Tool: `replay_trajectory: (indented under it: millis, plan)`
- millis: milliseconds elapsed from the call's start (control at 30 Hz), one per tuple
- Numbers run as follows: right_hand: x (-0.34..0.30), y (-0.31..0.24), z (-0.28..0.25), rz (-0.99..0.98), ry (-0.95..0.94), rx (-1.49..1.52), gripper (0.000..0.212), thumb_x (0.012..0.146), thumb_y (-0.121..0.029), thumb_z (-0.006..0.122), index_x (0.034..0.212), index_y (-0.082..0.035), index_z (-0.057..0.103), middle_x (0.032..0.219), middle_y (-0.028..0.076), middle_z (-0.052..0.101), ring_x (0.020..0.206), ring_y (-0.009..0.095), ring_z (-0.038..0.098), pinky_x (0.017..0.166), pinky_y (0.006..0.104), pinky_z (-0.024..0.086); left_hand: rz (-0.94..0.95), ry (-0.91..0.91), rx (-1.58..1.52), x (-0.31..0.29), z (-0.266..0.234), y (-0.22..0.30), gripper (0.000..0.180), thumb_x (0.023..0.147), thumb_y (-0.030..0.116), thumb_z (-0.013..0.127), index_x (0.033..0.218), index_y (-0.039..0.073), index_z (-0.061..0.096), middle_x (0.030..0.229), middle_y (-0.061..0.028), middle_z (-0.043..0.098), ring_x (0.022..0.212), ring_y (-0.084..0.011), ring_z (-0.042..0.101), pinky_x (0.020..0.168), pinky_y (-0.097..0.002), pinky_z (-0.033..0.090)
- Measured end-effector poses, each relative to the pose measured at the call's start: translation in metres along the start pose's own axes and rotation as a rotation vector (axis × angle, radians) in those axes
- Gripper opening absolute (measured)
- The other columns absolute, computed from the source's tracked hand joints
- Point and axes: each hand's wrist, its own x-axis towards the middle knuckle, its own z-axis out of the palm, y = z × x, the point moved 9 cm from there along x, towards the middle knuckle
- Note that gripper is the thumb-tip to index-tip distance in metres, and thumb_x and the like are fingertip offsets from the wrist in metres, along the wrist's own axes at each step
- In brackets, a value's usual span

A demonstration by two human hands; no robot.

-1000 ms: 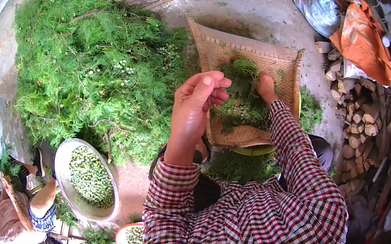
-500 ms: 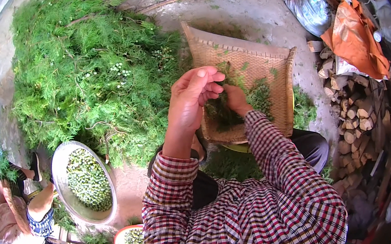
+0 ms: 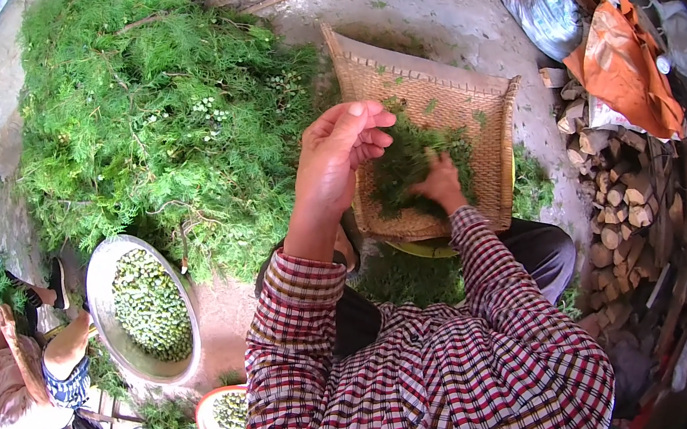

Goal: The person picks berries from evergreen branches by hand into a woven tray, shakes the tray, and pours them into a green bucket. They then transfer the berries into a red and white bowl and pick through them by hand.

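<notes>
A shallow woven basket [image 3: 488, 126] rests tilted before my knees, with loose green sprigs [image 3: 404, 176] in it. Above its left side is my left hand [image 3: 332, 159], palm up with fingers curled and pressed together; anything they pinch is hidden by the fingers against the greenery. My right hand [image 3: 444, 184] reaches low into the basket with its fingers spread over the sprigs, slightly blurred, and touches or nearly touches them. A large heap of feathery evergreen branches [image 3: 150, 127], dotted with pale green cones, lies left of the basket.
To the left stands a metal basin [image 3: 192, 356] of small green cones, with a red-rimmed bowl [image 3: 206, 419] nearer me. Another person [image 3: 19, 387] sits at far left. Stacked firewood [image 3: 620, 204] and an orange sack [image 3: 623, 65] line the right.
My right hand has moved right and nearer me within the basket, its fingers now spread. My left hand has risen slightly. More loose greenery shows between the hands.
</notes>
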Motion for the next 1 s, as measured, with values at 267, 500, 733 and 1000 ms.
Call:
replay_trajectory:
  millis: [267, 500, 733, 1000]
  plan:
    - [0.020, 0.049, 0.021, -0.097, 0.207, 0.523, 0.058, 0.060, -0.015, 0.070, 0.113, -0.008, 0.048, 0.090, 0.017, 0.060, 0.081, 0.029, 0.059, 0.070, 0.0353, 0.048, -0.004, 0.001, -0.010, -0.001, 0.004, 0.000, 0.029, 0.089, 0.022, 0.044, 0.100, -0.002, 0.055, 0.091, -0.0140, 0.062, 0.071, -0.0158, 0.059, 0.065, -0.0267, 0.048]
    - [0.033, -0.040, -0.067, -0.514, 0.118, 0.401, 0.088, 0.056, -0.015, 0.076, 0.132, -0.012, 0.031, 0.119, 0.021, 0.044, 0.095, 0.030, 0.053, 0.077, 0.0360, 0.047, 0.006, 0.002, -0.008, 0.000, 0.002, 0.003, 0.029, 0.089, 0.022, 0.045, 0.100, -0.002, 0.055, 0.090, -0.0142, 0.062, 0.070, -0.0156, 0.059, 0.065, -0.0265, 0.048]
    - [0.043, -0.073, -0.039, -0.239, -0.163, 0.261, 0.112, 0.047, -0.021, 0.082, 0.136, -0.021, 0.016, 0.139, 0.021, 0.011, 0.119, 0.035, 0.036, 0.091, 0.0383, 0.040, 0.005, 0.009, -0.021, 0.002, 0.000, 0.001, 0.029, 0.088, 0.022, 0.045, 0.100, -0.002, 0.055, 0.090, -0.0143, 0.062, 0.071, -0.0159, 0.059, 0.064, -0.0267, 0.048]
    - [-0.005, -0.061, 0.016, -0.350, 0.143, 0.043, 0.071, 0.063, -0.016, 0.069, 0.126, -0.016, 0.036, 0.121, 0.020, 0.038, 0.090, 0.033, 0.052, 0.073, 0.0398, 0.046, -0.014, -0.008, -0.014, 0.005, 0.004, -0.006, 0.029, 0.089, 0.022, 0.044, 0.099, -0.002, 0.056, 0.090, -0.0141, 0.062, 0.071, -0.0157, 0.059, 0.064, -0.0265, 0.048]
